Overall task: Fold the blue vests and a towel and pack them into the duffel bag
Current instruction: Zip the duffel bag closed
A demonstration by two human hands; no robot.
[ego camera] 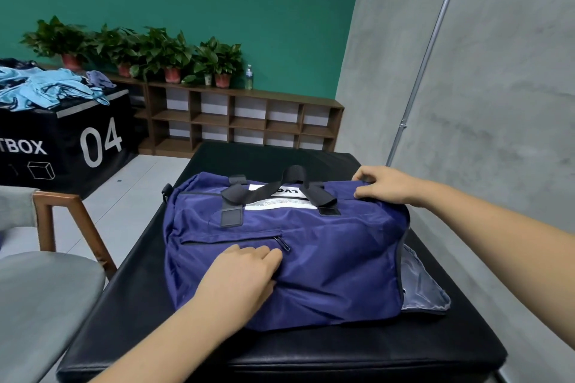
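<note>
Navy duffel bag (326,258): lying flat on the black padded tabletop (311,357). Black handles (273,191) folded down over a white label (280,204) near the bag's far edge. Grey lining (424,286) spilling out at the bag's right end.

Left grip (242,277): palm down on the bag's near front panel, fingers together and lightly bent, tips just beside the front-pocket zipper pull (284,244). Thumb against a fold of cloth; pinching or only pressing, cannot tell.

Right grip (382,185): at the bag's far right corner, fingers curled over the top edge and pinching the fabric there.

Light blue vests (46,87): unfolded heap, well apart from the bag and far to its left, on top of a black box (77,146) marked 04.

Grey chair (40,298) with wooden frame: just left of the bag's tabletop. Wooden shelf (242,121) with potted plants (161,53) and a water bottle (249,76): beyond the bag, against the green wall.
</note>
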